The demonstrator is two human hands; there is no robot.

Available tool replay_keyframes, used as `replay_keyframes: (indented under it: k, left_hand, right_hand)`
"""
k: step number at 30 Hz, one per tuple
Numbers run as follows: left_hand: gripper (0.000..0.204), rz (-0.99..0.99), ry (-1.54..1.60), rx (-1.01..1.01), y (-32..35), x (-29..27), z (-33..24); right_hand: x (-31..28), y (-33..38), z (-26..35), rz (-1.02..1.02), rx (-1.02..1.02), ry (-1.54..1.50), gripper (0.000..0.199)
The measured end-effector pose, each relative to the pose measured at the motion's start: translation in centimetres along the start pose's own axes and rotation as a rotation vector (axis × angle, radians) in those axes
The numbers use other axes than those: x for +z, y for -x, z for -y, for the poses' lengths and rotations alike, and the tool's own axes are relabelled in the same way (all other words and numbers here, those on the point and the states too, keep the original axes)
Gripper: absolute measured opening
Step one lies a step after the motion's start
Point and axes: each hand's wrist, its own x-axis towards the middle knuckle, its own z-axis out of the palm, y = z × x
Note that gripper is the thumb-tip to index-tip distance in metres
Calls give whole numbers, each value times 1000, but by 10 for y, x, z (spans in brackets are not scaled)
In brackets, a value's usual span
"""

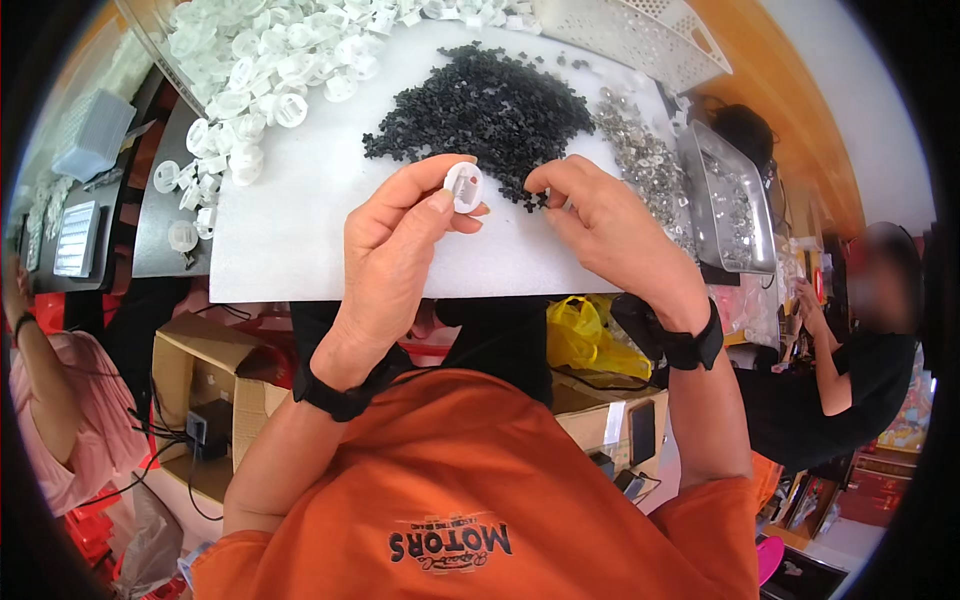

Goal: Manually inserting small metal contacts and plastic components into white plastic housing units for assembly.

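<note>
My left hand (395, 250) holds a small white round plastic part (464, 187) between thumb and fingers, above the near edge of a white work board (300, 210). My right hand (605, 225) is beside it, its fingertips pinched at the near edge of a heap of small black plastic pieces (485, 105); whether a piece is between them is hidden. Both wrists wear black bands. A pile of white round parts (265, 65) lies at the board's far left. Small shiny metal pieces (640, 155) lie in a strip along the board's right side.
A metal tray (735, 200) with more metal pieces sits to the right. A white perforated basket (630, 35) stands at the back. One person in pink (60, 400) sits at the left, another in black (860, 370) at the right. Cardboard boxes (200, 380) lie below.
</note>
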Motion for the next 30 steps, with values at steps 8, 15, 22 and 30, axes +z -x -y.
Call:
replay_keyframes:
  k: [8, 15, 22, 30]
  left_hand:
    - [30, -1, -30, 1, 0, 1, 1]
    - [30, -1, -42, -2, -1, 2, 0]
    - [31, -9, -17, -16, -1, 2, 1]
    - [32, -21, -2, -63, -2, 3, -4]
  right_hand:
    - [2, 4, 7, 1, 72, -36, 13]
    - [4, 4, 16, 25, 118, 61, 9]
    - [11, -2, 16, -5, 143, 86, 10]
    - [12, 7, 22, 14, 110, 31, 9]
